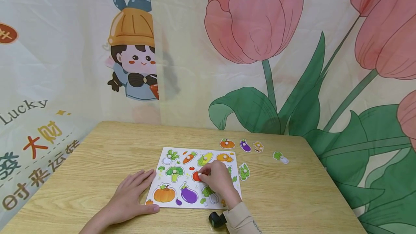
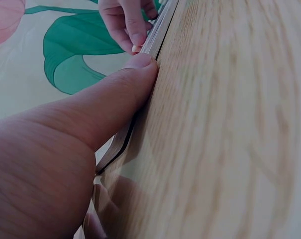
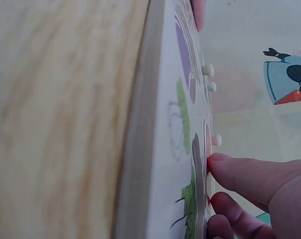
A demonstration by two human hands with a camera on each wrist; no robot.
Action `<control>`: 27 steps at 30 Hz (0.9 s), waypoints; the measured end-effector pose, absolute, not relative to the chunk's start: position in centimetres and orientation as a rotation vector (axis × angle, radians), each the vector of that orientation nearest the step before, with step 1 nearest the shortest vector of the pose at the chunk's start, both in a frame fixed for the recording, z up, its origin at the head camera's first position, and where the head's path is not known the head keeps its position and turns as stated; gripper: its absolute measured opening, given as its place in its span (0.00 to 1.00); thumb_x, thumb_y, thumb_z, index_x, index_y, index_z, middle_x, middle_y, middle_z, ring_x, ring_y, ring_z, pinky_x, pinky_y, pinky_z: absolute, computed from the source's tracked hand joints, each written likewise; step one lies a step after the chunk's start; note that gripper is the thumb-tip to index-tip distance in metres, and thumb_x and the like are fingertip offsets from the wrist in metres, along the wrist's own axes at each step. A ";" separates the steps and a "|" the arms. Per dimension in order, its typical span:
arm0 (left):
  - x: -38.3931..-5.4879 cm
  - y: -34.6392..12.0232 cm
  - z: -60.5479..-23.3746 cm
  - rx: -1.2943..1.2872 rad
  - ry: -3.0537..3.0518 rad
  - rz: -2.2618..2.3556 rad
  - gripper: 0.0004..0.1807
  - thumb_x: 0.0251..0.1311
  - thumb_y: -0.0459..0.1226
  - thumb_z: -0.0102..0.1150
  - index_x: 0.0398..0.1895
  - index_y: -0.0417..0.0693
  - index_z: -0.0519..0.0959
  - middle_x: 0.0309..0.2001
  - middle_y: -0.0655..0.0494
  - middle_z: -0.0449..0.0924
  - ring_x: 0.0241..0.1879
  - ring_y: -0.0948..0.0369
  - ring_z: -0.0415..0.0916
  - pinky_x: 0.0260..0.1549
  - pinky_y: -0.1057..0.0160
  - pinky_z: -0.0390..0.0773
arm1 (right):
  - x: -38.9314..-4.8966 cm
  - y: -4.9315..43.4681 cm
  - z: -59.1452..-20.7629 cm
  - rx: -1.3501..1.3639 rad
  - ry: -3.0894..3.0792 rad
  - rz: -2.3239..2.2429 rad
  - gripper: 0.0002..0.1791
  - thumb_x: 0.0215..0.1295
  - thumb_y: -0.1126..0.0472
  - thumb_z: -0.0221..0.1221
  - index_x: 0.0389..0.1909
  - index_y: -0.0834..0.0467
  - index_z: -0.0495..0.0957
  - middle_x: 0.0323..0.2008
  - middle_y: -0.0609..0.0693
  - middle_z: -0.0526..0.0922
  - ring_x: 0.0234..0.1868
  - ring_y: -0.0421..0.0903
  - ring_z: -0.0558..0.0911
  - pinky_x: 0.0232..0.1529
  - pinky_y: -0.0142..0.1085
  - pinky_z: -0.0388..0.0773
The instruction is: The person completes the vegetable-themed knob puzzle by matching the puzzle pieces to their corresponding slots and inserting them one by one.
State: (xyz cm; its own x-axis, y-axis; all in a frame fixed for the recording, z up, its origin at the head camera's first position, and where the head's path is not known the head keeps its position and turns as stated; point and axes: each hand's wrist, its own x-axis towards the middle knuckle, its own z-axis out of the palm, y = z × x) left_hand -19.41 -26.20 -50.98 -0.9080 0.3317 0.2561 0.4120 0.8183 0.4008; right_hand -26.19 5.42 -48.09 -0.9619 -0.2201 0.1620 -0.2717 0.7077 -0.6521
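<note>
A white vegetable puzzle board (image 1: 169, 207) lies flat on the wooden table. My right hand (image 1: 217, 179) reaches over its middle, thumb and fingertips pinching a red tomato piece (image 1: 196, 176) at the tomato spot; the fingers hide part of it. In the right wrist view, the fingertips (image 3: 222, 158) are right at the board's face. My left hand (image 1: 130, 198) lies at the board's left side with fingers extended, fingertips by the left edge and thumb (image 2: 135, 69) at the near edge. Knobs show on the broccoli (image 1: 174, 173) and carrot (image 1: 189, 158) pieces.
Loose pieces lie beyond and right of the board: a pumpkin (image 1: 227, 144), an eggplant (image 1: 245, 146), a small yellow-orange piece (image 1: 258, 146), a bok choy (image 1: 280, 157) and a green leafy piece (image 1: 244, 172). A black device (image 1: 217, 219) sits by my right wrist. Printed curtains hang behind the table.
</note>
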 end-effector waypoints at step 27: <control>-19.4 -26.2 -51.0 -0.588 -2.829 -0.681 0.62 0.50 0.73 0.71 0.81 0.45 0.66 0.80 0.47 0.65 0.79 0.38 0.55 0.72 0.29 0.50 | -26.3 5.6 -48.0 0.423 -2.855 1.146 0.04 0.65 0.62 0.74 0.39 0.55 0.92 0.28 0.41 0.80 0.30 0.41 0.74 0.29 0.31 0.70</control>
